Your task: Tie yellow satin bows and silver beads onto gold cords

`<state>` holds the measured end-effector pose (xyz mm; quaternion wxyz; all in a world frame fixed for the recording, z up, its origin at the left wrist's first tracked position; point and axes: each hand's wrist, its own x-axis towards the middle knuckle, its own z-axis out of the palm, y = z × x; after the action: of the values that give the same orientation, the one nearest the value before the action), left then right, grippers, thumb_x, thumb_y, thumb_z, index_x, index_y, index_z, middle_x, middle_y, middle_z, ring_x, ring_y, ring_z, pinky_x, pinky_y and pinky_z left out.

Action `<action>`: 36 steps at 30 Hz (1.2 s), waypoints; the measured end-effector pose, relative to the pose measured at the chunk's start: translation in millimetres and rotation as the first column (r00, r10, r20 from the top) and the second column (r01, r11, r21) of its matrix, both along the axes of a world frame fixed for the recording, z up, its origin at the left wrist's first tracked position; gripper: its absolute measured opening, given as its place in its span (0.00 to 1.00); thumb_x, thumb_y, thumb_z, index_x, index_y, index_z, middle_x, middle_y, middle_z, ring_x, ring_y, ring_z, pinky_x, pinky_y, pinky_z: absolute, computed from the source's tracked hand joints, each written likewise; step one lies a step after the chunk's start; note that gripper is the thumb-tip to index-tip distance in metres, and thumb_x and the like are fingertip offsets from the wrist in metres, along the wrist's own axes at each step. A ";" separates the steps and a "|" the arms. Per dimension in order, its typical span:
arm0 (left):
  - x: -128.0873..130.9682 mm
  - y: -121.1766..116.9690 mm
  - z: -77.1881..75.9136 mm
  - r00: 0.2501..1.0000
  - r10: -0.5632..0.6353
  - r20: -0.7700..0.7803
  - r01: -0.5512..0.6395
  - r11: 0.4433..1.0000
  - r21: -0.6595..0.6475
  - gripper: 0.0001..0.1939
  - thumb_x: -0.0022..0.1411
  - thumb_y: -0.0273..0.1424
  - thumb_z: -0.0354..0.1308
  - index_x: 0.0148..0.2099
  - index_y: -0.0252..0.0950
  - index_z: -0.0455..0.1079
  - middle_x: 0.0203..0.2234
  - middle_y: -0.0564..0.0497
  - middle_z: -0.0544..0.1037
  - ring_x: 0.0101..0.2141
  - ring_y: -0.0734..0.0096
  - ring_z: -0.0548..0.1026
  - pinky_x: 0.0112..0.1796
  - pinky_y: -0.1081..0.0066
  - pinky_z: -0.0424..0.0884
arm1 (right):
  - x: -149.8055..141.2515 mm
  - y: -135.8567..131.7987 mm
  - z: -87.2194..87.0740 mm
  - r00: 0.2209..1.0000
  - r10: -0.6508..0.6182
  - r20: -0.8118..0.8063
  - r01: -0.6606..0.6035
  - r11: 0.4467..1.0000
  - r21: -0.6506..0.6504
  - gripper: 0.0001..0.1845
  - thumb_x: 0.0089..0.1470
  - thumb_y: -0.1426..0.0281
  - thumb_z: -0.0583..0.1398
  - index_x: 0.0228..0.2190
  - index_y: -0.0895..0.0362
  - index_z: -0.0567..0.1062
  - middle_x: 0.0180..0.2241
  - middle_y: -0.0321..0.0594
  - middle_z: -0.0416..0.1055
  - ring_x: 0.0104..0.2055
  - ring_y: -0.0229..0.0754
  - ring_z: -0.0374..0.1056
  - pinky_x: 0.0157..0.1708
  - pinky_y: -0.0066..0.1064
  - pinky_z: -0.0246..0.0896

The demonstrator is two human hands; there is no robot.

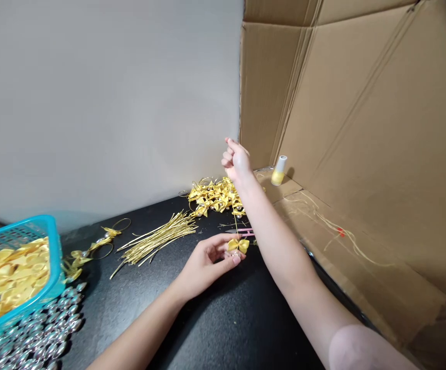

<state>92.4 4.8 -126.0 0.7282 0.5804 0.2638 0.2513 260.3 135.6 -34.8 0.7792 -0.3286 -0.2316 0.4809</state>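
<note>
My left hand [206,264] pinches a small yellow ribbon bow [238,245] between thumb and fingers, low over the black table. From the bow a thin gold thread [235,216] runs up, taut, to my right hand [239,160]. That hand is raised high with its fingers curled closed around the thread's upper end. Just behind the bow lie pink-handled thread snips [248,232], partly hidden by my right forearm. A heap of finished yellow bows with beads and gold loops [215,195] sits farther back, below my right hand.
At left stands a blue basket [55,257] of loose yellow bows, beside many silvery beads [33,334]. Gold strips [161,237] lie bundled mid-table. A small bottle [279,171] and loose pale threads [323,221] are on cardboard at right. A cardboard wall [380,128] bounds that side.
</note>
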 end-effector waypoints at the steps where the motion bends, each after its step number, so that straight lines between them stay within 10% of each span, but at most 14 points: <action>1: 0.1 0.5 -0.2 1.000 0.002 0.001 -0.002 1.000 0.004 0.20 0.53 0.31 0.68 0.49 0.35 0.73 0.35 0.48 0.82 0.37 0.69 0.79 0.43 0.70 0.71 | -1.7 -0.4 0.7 1.000 0.008 0.002 -0.008 1.000 0.006 0.10 0.59 0.74 0.55 0.25 0.56 0.66 0.13 0.21 0.40 0.14 0.29 0.36 0.16 0.26 0.35; 28: -2.0 7.5 -11.1 0.997 -0.013 -0.076 0.022 0.991 0.129 0.13 0.60 0.39 0.61 0.35 0.33 0.77 0.29 0.49 0.80 0.30 0.73 0.73 0.36 0.74 0.68 | 39.0 3.3 -3.3 0.983 -0.185 -0.002 0.185 0.983 -0.020 0.04 0.58 0.75 0.55 0.31 0.56 0.66 0.16 0.23 0.49 0.14 0.27 0.38 0.15 0.25 0.37; 36: -1.3 10.3 -3.4 0.991 -0.031 -0.127 0.045 0.993 0.109 0.15 0.58 0.41 0.62 0.34 0.32 0.77 0.26 0.49 0.78 0.27 0.73 0.72 0.31 0.74 0.66 | 23.2 2.8 -8.3 0.995 0.002 0.101 0.005 0.997 -0.075 0.08 0.62 0.74 0.52 0.29 0.56 0.64 0.14 0.20 0.43 0.13 0.27 0.38 0.14 0.21 0.35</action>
<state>91.1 15.1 -129.4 0.6813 0.6399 0.2834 0.2148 283.4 138.4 -43.1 0.7539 -0.3818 -0.2522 0.4714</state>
